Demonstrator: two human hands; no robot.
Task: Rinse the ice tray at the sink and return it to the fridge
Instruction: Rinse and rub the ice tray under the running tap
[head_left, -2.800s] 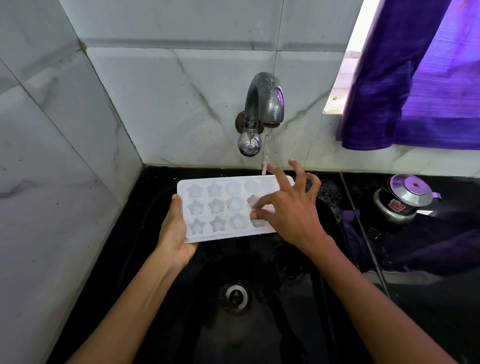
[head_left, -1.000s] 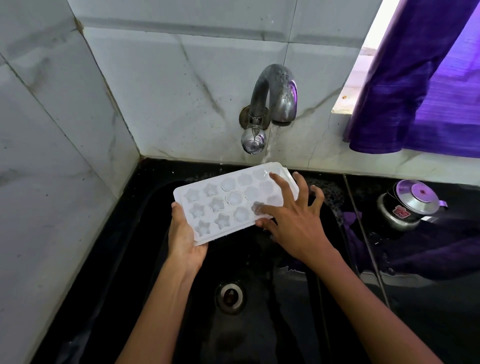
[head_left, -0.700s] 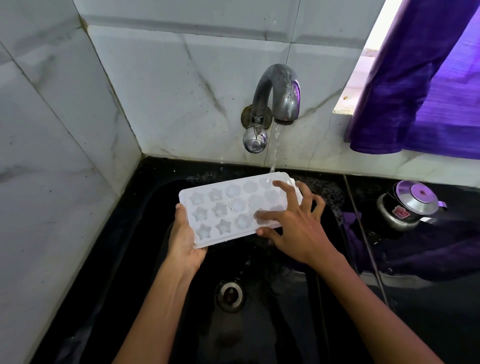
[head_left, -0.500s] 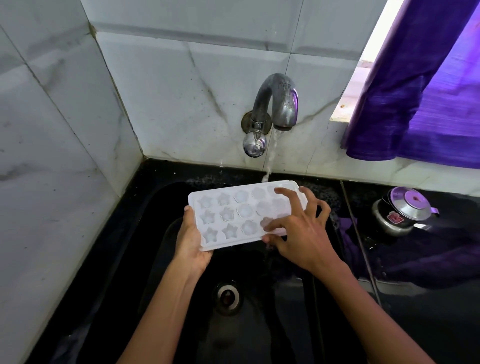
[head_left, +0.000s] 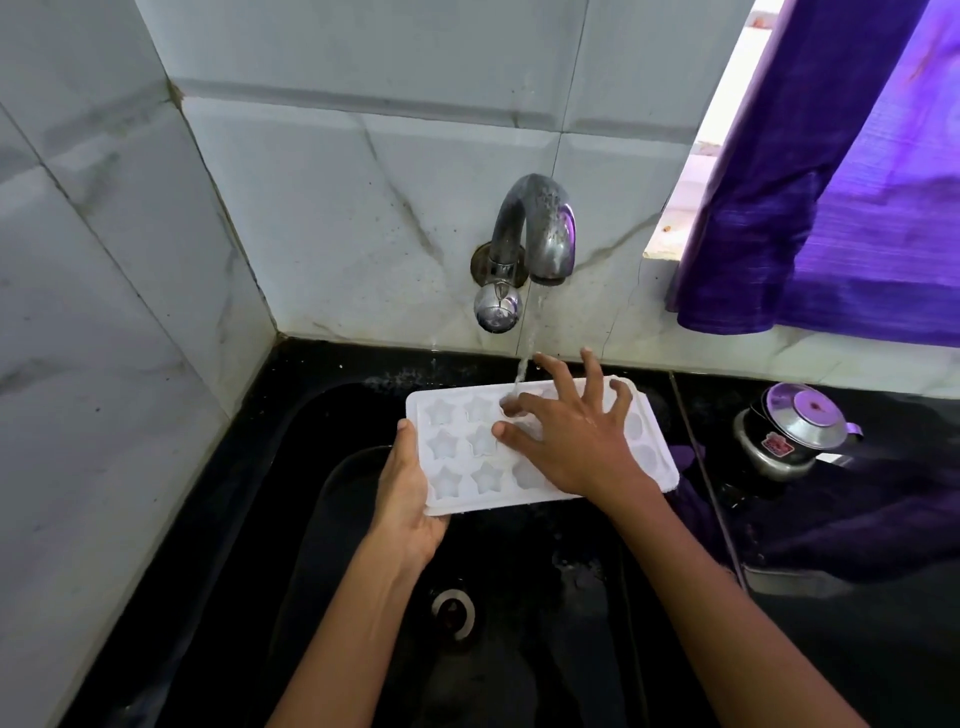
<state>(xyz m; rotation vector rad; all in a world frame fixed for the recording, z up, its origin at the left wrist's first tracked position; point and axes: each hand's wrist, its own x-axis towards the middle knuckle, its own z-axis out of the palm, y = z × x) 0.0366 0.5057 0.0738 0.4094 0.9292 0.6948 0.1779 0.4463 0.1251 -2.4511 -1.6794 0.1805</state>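
1. No text, number or brand name can be read anywhere in the view.
2. The small steel pot (head_left: 795, 434) on the black counter at the right carries a red label (head_left: 775, 445) on its side; there are pale marks on it, but they are too small and blurred to make out as letters.
3. The ice tray (head_left: 467, 452) shows only moulded star and round shapes, with no writing on its visible surface.
4. The tap (head_left: 535, 244) and the wall tiles (head_left: 363, 197) bear no legible marking.
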